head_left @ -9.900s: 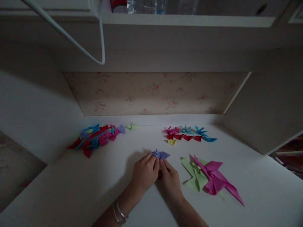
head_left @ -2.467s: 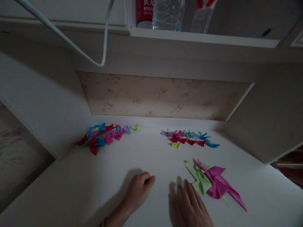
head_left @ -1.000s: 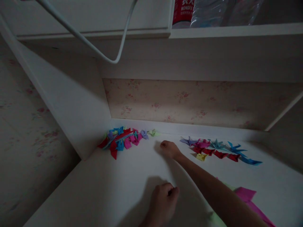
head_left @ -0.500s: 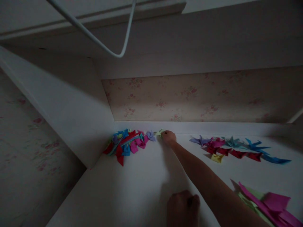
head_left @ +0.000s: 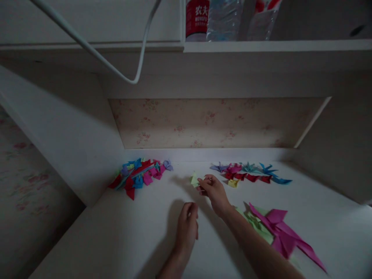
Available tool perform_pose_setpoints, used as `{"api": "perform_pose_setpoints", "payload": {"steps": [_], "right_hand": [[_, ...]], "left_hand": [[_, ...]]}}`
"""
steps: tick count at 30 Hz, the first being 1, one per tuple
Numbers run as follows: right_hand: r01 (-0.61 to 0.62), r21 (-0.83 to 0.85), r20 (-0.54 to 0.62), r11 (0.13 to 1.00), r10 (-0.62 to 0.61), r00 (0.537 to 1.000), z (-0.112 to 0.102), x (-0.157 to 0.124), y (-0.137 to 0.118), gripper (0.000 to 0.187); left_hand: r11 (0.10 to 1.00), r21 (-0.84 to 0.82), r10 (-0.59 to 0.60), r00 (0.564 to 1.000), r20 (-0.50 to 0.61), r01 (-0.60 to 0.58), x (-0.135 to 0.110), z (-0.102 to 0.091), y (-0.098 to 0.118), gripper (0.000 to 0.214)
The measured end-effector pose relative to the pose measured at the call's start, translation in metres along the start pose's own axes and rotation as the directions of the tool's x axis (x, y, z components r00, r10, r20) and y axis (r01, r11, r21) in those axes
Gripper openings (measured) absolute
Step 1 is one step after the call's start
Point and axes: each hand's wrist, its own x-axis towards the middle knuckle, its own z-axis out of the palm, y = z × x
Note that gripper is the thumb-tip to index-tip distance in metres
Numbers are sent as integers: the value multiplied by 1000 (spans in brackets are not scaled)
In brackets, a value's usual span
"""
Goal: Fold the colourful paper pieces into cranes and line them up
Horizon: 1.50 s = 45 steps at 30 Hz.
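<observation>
My right hand [head_left: 213,190] is over the middle of the white desk [head_left: 116,240], its fingertips pinched on a small pale green folded paper piece [head_left: 194,179]. My left hand [head_left: 187,226] rests nearer to me on the desk, fingers loosely curled, with nothing visible in it. A pile of folded paper pieces in red, blue, pink and purple [head_left: 136,176] lies at the back left. A row of folded paper cranes [head_left: 248,173] lies at the back right, just beyond my right hand.
Larger green and pink folded papers [head_left: 276,232] lie to the right of my right forearm. A shelf [head_left: 261,45] above holds plastic bottles [head_left: 221,19]. A white cable [head_left: 116,66] hangs at top left. Desk side panels [head_left: 66,135] close in left and right.
My right hand reached to the right end of the back-left pile, took the pale green piece and drew it back toward the desk's middle. My left hand uncurled a little.
</observation>
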Motion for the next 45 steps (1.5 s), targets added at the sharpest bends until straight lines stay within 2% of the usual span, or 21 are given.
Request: {"api": "perform_pose_setpoints", "payload": {"steps": [3,5,9,13,19,25,32,45], "right_hand": [[-16,61,26,998,15,1000,-30,-33,-2,40],[-34,67,87,997,28,996,-47,-48,0,40],[-20,-9,103,1000,21,994,-65,-64,5,38],[1,-21,62,1000,0,998,-66,-69,9,33],[-26,39,59,999,24,998,-57,-73,19,32],[-156,47,100,987,151,984,-45,-84,21,40],[-192,189,154,963,164,974,-37,-85,28,43],[-216,195,155,957,188,970,-39,-86,34,41]], "left_hand": [[972,-235,-4,997,76,21,-4,-3,8,39],[956,-292,10,991,135,30,-7,-1,12,42],[959,-276,23,962,273,55,-14,6,13,44],[975,-208,-3,937,348,80,-14,5,9,44],[979,-205,32,965,259,22,-9,-2,5,42],[980,-199,57,984,166,-23,-9,-7,8,40],[984,-176,58,988,140,-33,-7,-8,7,38],[983,-182,46,991,128,-22,-4,-8,1,42]]}}
